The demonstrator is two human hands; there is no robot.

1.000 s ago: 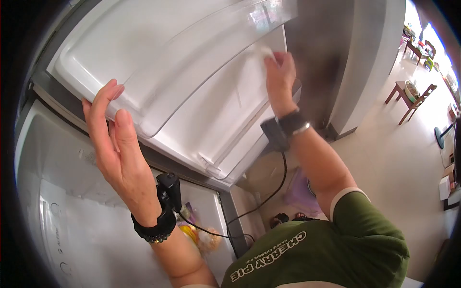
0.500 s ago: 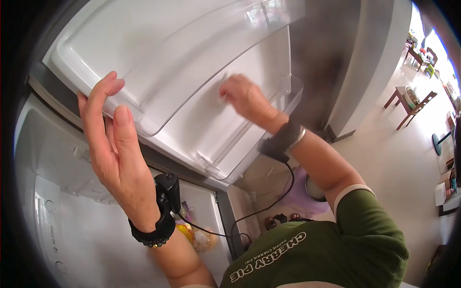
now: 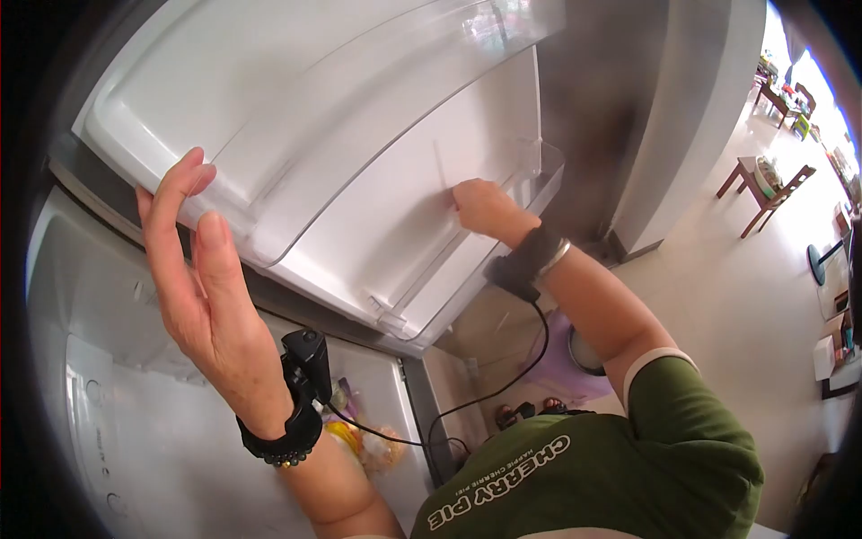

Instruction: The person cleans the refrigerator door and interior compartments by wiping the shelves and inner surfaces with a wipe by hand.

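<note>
An open fridge door point(image 3: 233, 81) with clear plastic shelves fills the upper part of the view. My left hand point(image 3: 202, 287) rests against the door's lower left edge, its fingers and thumb apart around the rim. Between the upper clear shelf point(image 3: 386, 144) and the lower clear shelf point(image 3: 449, 292), my right hand point(image 3: 488, 211) is at the white inner panel of the door. Its fingers are curled together, and what they hold, if anything, is hidden.
Below the door, the fridge compartment point(image 3: 171, 431) holds bagged food point(image 3: 382, 447). A black cable point(image 3: 489, 391) runs between my wrists. A purple item point(image 3: 552, 359) lies on the floor. A wooden chair point(image 3: 768, 193) stands at the right, beyond a wall point(image 3: 669, 135).
My right hand has moved from the door's right side to the left and down, along the inner panel. My left hand remains at the door edge, shifted slightly left in view.
</note>
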